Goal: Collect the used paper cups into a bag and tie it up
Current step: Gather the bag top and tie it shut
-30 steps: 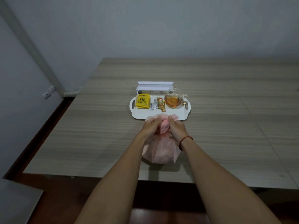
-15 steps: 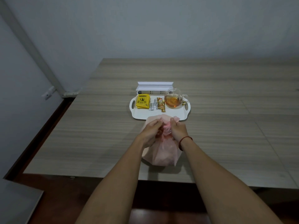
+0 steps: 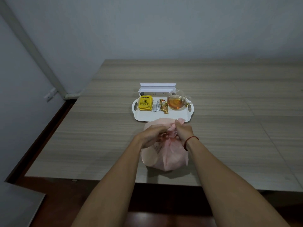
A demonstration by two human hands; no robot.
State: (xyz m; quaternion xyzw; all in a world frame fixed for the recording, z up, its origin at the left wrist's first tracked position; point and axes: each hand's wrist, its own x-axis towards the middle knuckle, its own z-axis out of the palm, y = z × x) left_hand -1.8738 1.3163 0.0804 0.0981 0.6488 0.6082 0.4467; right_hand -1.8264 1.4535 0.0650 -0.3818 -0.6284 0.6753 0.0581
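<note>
A thin pink plastic bag (image 3: pixel 168 157) stands bulging on the wooden table (image 3: pixel 82 136) near its front edge. Faint shapes show through its wall; I cannot make out the cups inside. My left hand (image 3: pixel 150 136) and my right hand (image 3: pixel 183 131) meet above the bag, both closed on the gathered, twisted pink neck. A loose flap of the bag sticks up behind my right fingers. A red string band circles my right wrist.
Just beyond the bag lies a white tray (image 3: pixel 164 116) holding yellow tea packets (image 3: pixel 145 103), several sachets (image 3: pixel 161 106) and a glass teapot (image 3: pixel 176 101) of amber tea. A white open box (image 3: pixel 157 89) stands behind it. The wall is to the left.
My hands have shifted slightly on the bag's neck, the left fingers working across toward the right. The bag has settled and spread a little wider on the table.
</note>
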